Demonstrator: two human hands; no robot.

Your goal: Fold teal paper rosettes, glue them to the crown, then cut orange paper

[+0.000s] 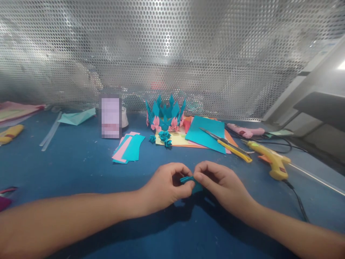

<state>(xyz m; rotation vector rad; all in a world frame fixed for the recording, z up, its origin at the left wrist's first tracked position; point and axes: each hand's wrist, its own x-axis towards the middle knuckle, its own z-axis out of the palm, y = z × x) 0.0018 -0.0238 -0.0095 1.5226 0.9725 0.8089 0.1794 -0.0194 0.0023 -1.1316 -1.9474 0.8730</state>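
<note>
Between my fingertips, just above the blue table [88,176], is a small piece of folded teal paper [197,187]. My left hand [165,183] pinches its left end between thumb and fingers. My right hand [222,183] is closed on the paper's upper right side, its fingertips touching those of the left. Fingers cover much of the paper, so its full shape is hidden. Beyond my hands lie several small teal paper flowers [164,136]. Behind them stands a teal paper crown [165,115] with pink paper flowers [174,124] along its lower edge.
Left of centre are teal and pink paper strips [134,147] and a blurred-out upright panel [111,117]. A utility knife [229,145] lies on teal sheets [206,133]. A yellow glue gun [271,158] with a cord rests at right, near a pink glue gun [245,130]. Perforated metal [167,46] closes the back.
</note>
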